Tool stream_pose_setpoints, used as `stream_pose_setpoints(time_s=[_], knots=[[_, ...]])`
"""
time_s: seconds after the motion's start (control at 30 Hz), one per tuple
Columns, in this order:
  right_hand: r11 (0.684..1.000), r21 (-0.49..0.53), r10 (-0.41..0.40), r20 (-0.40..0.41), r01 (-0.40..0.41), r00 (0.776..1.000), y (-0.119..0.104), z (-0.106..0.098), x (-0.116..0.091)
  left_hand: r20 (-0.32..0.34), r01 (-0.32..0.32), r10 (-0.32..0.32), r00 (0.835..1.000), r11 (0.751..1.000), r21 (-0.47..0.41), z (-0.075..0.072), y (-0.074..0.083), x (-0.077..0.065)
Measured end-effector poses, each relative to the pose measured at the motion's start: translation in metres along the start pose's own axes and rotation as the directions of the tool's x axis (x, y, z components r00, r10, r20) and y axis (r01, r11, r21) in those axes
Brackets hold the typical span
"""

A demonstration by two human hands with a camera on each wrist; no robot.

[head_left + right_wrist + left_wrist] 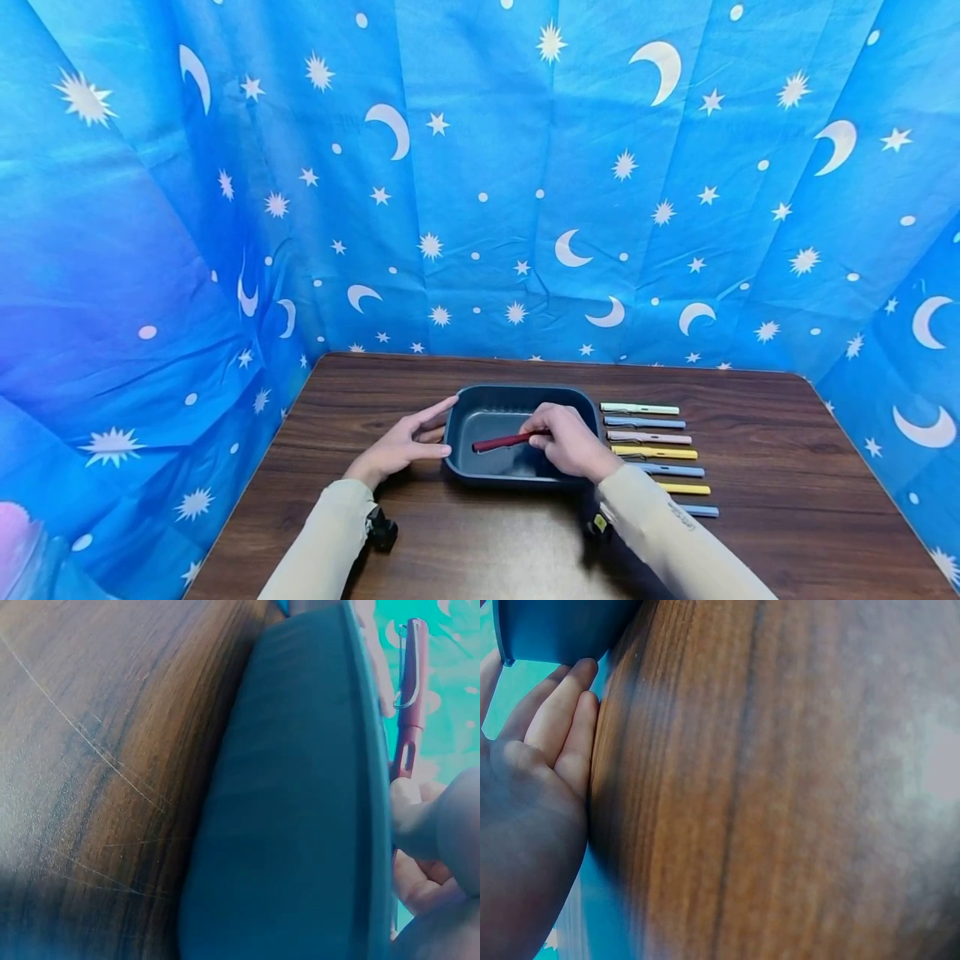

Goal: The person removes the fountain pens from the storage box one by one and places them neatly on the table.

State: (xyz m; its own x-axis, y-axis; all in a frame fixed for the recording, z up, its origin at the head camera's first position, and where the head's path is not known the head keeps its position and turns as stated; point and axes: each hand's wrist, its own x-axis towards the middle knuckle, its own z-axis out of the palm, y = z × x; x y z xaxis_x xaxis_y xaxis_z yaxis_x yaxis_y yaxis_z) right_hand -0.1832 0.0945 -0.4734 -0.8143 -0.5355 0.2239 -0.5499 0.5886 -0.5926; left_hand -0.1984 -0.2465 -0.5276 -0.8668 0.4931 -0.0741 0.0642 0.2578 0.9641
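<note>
A dark blue-grey rectangular tray (517,481) stands on the wooden table. Over its inside, my right hand (567,439) pinches a dark red pen (495,442) by one end, and the pen lies nearly level, pointing left. The right wrist view shows the pen's metal clip (410,667) above the tray's rim. Whether the pen touches the tray floor I cannot tell. At the tray's left end, my left hand (401,446) has its fingers spread and straight, with fingertips against the rim and outer wall. In the left wrist view several fingers (559,724) reach the tray's underside edge.
Right of the tray lies a column of several capped pens: a pale green pen (640,409), a pink pen (649,437), a yellow pen (655,452), a blue pen (701,511) and others. My right forearm partly covers the nearest ones. A blue curtain (480,167) hangs behind the table (787,500).
</note>
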Motion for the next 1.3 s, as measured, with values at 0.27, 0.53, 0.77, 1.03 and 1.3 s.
stream_pose_setpoints(time_s=[0.27,0.53,0.77,1.03,1.3], knots=[[0.999,0.035,0.006,-0.100,-0.002,0.995,-0.003,-0.011,-0.009,0.010,-0.008,0.008,1.000,1.000,-0.006,-0.001,0.000,0.000],[0.998,0.052,0.040,-0.150,-0.032,0.988,-0.001,-0.018,-0.018,0.007,0.003,-0.003,1.000,1.000,-0.013,0.000,-0.001,0.000],[0.996,0.078,0.066,-0.205,-0.051,0.977,0.005,-0.025,-0.029,0.005,0.002,-0.002,1.000,1.000,-0.010,0.000,-0.001,0.000],[0.999,0.048,0.026,-0.291,-0.012,0.956,0.013,-0.034,-0.044,0.014,-0.009,0.009,1.000,1.000,-0.003,0.000,0.001,-0.001],[0.999,0.016,0.033,-0.321,-0.029,0.947,0.023,-0.044,-0.056,0.020,-0.020,0.020,1.000,1.000,-0.005,0.000,0.000,-0.001]])
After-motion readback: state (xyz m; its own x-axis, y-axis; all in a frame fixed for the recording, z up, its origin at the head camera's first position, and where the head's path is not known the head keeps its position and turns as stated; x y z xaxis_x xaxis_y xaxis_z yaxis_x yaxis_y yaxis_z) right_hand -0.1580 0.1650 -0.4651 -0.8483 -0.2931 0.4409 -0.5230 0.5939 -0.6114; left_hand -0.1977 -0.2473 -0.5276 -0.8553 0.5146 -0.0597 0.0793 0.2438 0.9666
